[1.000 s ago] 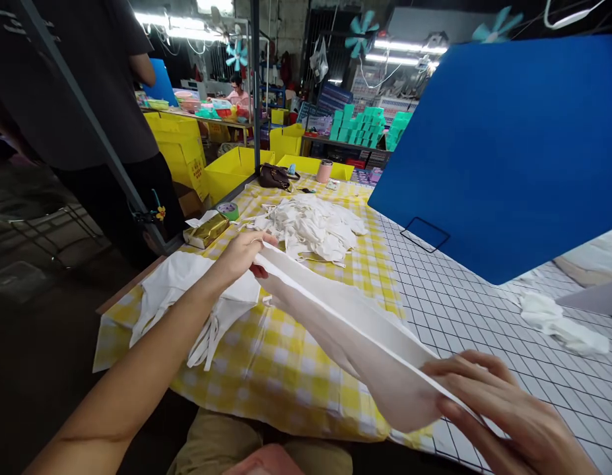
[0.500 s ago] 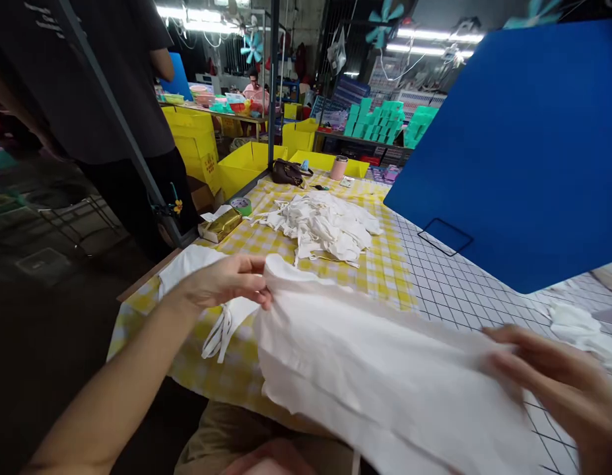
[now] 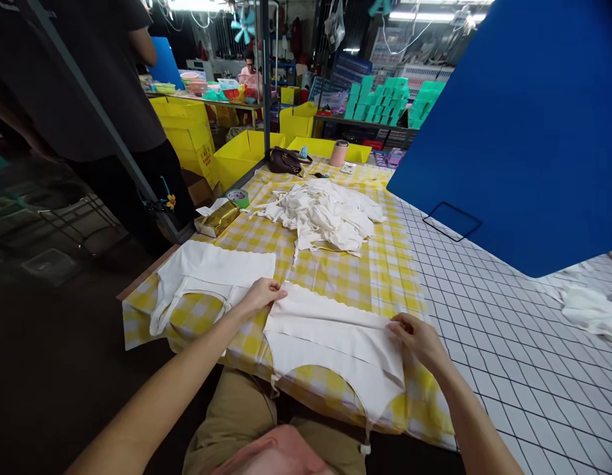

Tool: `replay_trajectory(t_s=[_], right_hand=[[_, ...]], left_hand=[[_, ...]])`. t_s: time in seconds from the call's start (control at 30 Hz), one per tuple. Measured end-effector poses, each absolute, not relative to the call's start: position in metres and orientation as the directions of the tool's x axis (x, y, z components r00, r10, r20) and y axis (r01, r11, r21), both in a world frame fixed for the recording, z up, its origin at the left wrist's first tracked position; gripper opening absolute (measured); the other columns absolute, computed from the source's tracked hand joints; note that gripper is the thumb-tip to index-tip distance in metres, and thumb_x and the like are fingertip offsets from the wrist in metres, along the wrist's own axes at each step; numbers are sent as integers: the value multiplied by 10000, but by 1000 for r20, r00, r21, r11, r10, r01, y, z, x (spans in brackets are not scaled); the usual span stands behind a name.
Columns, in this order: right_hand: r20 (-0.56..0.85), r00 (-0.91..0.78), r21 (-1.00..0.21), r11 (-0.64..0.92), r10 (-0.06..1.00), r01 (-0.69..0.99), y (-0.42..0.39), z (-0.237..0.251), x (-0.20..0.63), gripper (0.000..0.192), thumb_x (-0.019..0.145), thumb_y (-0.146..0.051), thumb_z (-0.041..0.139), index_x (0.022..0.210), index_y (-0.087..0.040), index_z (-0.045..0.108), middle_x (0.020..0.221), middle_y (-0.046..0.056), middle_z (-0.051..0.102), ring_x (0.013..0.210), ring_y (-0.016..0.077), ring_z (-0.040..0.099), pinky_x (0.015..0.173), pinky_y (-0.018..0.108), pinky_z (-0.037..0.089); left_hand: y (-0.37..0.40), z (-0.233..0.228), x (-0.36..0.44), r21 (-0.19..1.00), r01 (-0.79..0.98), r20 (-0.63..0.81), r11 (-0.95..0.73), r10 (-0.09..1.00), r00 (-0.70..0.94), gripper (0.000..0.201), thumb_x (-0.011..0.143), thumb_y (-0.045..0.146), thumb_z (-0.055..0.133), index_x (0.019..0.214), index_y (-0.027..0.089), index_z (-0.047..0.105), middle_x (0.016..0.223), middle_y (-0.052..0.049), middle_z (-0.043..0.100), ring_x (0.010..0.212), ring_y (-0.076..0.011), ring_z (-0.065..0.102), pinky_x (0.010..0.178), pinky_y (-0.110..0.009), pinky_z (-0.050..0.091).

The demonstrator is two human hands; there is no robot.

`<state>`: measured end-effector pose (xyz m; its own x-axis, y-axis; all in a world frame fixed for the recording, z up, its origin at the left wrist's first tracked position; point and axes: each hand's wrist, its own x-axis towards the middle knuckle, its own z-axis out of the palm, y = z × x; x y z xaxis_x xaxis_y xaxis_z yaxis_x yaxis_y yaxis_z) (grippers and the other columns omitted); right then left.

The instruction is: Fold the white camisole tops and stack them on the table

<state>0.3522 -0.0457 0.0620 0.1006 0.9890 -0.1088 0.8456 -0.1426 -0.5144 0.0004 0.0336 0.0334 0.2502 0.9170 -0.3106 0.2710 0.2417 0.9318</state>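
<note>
A white camisole (image 3: 330, 336) lies spread on the table in front of me, its scalloped hem toward the far side and its straps hanging over the near edge. My left hand (image 3: 264, 294) pinches its far left corner. The far right corner is between the fingertips of my right hand (image 3: 418, 336). To the left, a second white camisole (image 3: 211, 267) rests flat, partly under my left wrist. Beyond both is a heap of crumpled white garments (image 3: 330, 214).
A yellow checked cloth (image 3: 385, 277) covers the table, beside a white grid-patterned one (image 3: 484, 343). Gold packet (image 3: 217, 219), green tape roll (image 3: 238, 198), dark bag (image 3: 284, 160) and pink cup (image 3: 339, 153) stand farther back. A blue board (image 3: 528, 145) rises right. A person (image 3: 88, 86) stands left.
The camisole has come down from the air onto the table and is now spread flat. My right hand has moved left and away from me to its far corner; the left camisole is more exposed.
</note>
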Motion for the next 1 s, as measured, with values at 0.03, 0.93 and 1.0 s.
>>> replay_trajectory(t_s=[0.03, 0.93, 1.0], right_hand=[[-106, 101, -523, -142, 989, 840, -46, 63, 353, 278, 696, -474, 489, 706, -214, 587, 639, 31, 618, 621, 195, 562, 579, 303, 420], [-41, 403, -622, -339, 914, 706, -25, 40, 357, 280, 657, -484, 478, 691, -209, 516, 611, -1, 554, 611, 178, 507, 564, 283, 367], [41, 434, -662, -301, 900, 687, -22, 41, 358, 316, 675, -513, 458, 732, -208, 522, 664, 11, 572, 651, 182, 513, 594, 284, 376]], left_hand=[[33, 33, 0, 943, 240, -292, 232, 921, 257, 327, 581, 412, 666, 583, 143, 480, 512, 54, 482, 478, -65, 422, 465, -186, 314], [51, 29, 41, 744, 668, 7, -14, 1000, 13, 168, 818, 161, 461, 732, 156, 605, 679, -30, 634, 676, -164, 583, 635, -246, 399], [55, 30, 42, 721, 693, 24, -14, 1000, -5, 180, 845, 165, 430, 805, 154, 605, 743, -53, 647, 730, -181, 596, 675, -265, 414]])
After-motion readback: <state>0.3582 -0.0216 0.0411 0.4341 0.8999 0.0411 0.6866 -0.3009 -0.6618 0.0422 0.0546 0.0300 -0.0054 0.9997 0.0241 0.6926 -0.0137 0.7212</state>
